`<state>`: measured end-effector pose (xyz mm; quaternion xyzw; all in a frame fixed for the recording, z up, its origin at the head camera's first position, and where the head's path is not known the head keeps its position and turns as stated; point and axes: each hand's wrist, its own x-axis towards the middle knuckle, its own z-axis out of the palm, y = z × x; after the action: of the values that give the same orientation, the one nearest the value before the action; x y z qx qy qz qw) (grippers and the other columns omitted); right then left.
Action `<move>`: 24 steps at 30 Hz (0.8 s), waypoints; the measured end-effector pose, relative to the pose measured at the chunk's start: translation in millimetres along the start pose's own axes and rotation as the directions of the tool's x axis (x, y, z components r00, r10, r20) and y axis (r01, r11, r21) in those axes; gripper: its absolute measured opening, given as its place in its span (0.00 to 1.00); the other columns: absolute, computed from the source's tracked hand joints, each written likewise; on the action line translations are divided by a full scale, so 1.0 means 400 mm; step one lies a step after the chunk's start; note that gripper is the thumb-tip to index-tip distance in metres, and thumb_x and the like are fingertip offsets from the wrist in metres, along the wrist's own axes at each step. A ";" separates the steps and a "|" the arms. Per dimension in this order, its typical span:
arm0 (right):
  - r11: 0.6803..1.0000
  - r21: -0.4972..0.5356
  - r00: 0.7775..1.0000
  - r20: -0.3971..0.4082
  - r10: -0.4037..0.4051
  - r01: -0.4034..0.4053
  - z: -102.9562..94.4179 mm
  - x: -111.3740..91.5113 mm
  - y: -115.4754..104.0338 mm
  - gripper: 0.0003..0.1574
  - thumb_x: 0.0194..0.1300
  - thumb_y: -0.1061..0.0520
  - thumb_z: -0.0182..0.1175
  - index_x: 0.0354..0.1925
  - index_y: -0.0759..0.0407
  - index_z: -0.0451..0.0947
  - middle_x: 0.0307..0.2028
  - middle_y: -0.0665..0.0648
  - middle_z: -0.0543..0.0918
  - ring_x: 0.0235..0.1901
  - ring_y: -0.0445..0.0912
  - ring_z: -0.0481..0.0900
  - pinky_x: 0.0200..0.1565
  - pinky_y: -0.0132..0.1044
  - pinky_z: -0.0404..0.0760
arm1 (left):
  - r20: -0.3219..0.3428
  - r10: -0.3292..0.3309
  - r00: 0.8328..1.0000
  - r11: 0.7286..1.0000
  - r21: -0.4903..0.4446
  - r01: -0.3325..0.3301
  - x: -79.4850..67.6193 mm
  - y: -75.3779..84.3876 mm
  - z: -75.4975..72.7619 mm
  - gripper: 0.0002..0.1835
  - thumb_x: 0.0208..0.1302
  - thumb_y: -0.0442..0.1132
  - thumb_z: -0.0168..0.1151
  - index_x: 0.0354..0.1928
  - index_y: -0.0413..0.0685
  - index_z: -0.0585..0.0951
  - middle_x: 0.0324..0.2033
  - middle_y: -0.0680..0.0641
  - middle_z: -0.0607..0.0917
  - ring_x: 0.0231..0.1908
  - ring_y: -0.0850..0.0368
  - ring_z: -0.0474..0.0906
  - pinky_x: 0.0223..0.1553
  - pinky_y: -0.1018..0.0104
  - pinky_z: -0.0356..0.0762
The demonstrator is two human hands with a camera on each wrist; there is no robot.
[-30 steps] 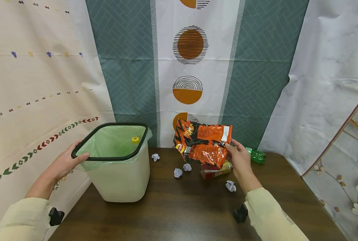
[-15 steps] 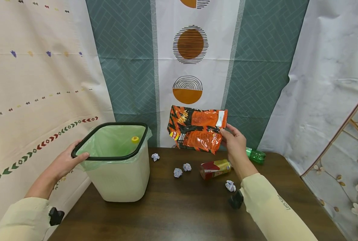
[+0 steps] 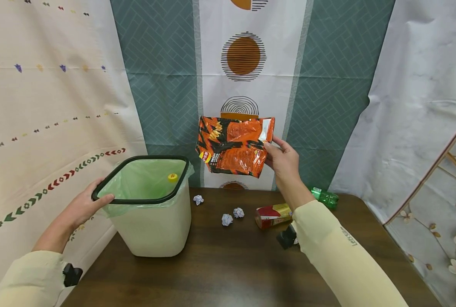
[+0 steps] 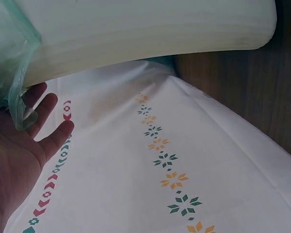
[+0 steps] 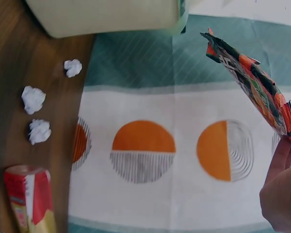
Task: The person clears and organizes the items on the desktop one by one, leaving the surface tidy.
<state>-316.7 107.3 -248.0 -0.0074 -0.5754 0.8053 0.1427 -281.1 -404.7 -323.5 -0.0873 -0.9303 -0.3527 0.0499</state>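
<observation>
My right hand [image 3: 283, 160] pinches an orange and black chip bag [image 3: 231, 147] by its right end, up in front of the back curtain. The right wrist view shows this chip bag [image 5: 257, 87] edge-on, looking thin and flat. My left hand [image 3: 82, 207] holds the near left corner of a pale trash bin [image 3: 155, 234] by its black rim, thumb over it. In the left wrist view, several fingers of my left hand [image 4: 24, 150] lie outside the bin below the green liner's overhang. A yellow-capped item [image 3: 172, 177] shows inside the green liner [image 3: 135, 183].
Crumpled paper balls [image 3: 227, 219] lie on the dark wooden table [image 3: 228, 268]. A red and yellow can [image 3: 271, 215] lies on its side, partly behind my right forearm. A green plastic bottle [image 3: 325, 198] lies near the back right edge. Patterned curtains [image 3: 162, 94] hang behind.
My right hand has lifted the chip bag up and to the left, away from above the can. The left hand and the trash bin have stayed in place.
</observation>
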 end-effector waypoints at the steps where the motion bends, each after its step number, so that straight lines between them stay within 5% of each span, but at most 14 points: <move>1: 1.000 0.003 1.000 0.006 -0.004 0.004 0.013 -0.001 -0.003 0.27 0.71 0.56 0.61 0.67 0.54 0.73 0.46 0.58 0.84 0.39 0.44 0.86 0.43 0.35 0.83 | 0.003 -0.002 1.000 1.000 0.001 0.002 0.001 -0.002 -0.001 0.47 0.72 0.56 0.49 0.77 0.35 0.40 0.67 0.19 0.53 0.61 0.20 0.56 0.52 0.22 0.58; 12: 1.000 -0.005 0.997 0.068 -0.021 0.022 0.160 -0.028 -0.023 0.23 0.70 0.57 0.62 0.62 0.54 0.76 0.46 0.59 0.84 0.39 0.47 0.86 0.44 0.39 0.83 | 0.000 -0.009 1.000 1.000 0.011 0.009 0.004 -0.007 -0.001 0.47 0.72 0.56 0.49 0.77 0.36 0.40 0.68 0.19 0.53 0.62 0.20 0.56 0.52 0.23 0.59; 24: 1.000 0.000 0.990 0.140 0.018 -0.018 0.289 -0.063 0.020 0.23 0.69 0.58 0.63 0.61 0.57 0.76 0.43 0.59 0.84 0.37 0.47 0.85 0.42 0.38 0.84 | 0.001 -0.011 1.000 1.000 -0.008 0.011 0.000 -0.005 0.000 0.46 0.72 0.56 0.49 0.78 0.39 0.40 0.67 0.21 0.55 0.61 0.21 0.58 0.51 0.23 0.60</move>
<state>-314.6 -8.1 -220.3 0.0441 -0.5835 0.8054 0.0945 -281.6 -406.1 -325.0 -0.0824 -0.9295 -0.3565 0.0469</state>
